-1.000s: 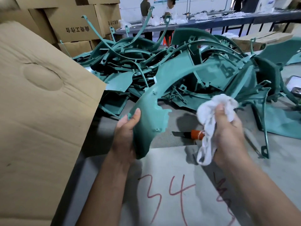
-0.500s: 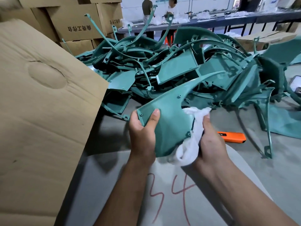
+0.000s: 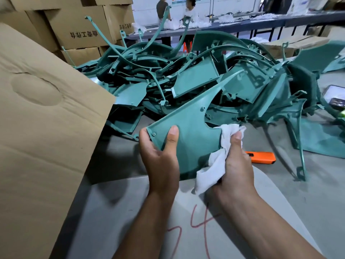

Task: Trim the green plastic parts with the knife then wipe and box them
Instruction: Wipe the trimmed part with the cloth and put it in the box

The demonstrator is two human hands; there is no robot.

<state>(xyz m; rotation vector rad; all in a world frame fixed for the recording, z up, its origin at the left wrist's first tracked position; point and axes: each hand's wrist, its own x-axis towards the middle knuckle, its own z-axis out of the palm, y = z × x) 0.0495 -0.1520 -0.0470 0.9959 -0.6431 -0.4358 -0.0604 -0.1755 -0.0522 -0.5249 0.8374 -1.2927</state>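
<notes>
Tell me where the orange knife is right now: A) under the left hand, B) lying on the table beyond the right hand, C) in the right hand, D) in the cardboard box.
B: the orange knife lies on the table just past the right hand, which grips the white cloth against the green part held by the left hand.

Looks like a warehouse or workshop floor. The worktop [image 3: 308, 193] is plain grey with a paler sheet [image 3: 130, 212] laid on it, red marker digits scrawled across. Stacked brown cartons [image 3: 78, 25] with printed characters fill the back left (the print reads mirrored). Further back a long dark table [image 3: 280, 22] on black legs runs across, covered in white stuff. Two people [image 3: 162, 8] stand by it, in front of a white wall [image 3: 233, 5]. Light is even and bright.
</notes>
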